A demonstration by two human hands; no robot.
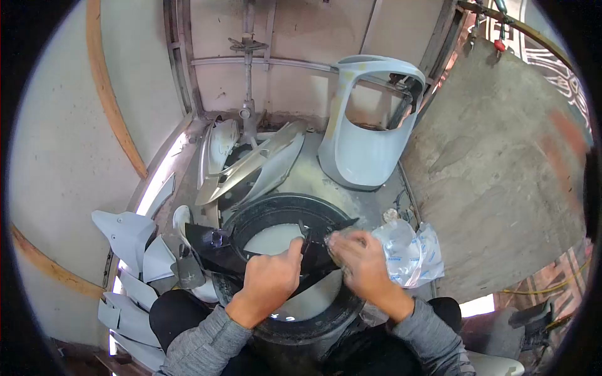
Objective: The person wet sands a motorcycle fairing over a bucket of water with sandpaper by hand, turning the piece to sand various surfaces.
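A glossy black plastic panel (214, 250) lies across the mouth of a round black tub (285, 202) that holds milky water (313, 299). My left hand (269, 274) is closed on the panel near its middle, thumb on top. My right hand (362, 260) bends over the panel's right part, fingers pressed together and slightly blurred. Something small may be under those fingertips, but I cannot make out what. Just right of that hand rests a crumpled clear plastic bag (414, 254) with blue print.
Several pale grey body panels (132, 241) lie at the left. Silver and white curved panels (263, 160) lean behind the tub. A large light-grey fairing (360, 150) stands at the back right. A metal post (248, 81) rises at the back, and a worn board (483, 169) stands at the right.
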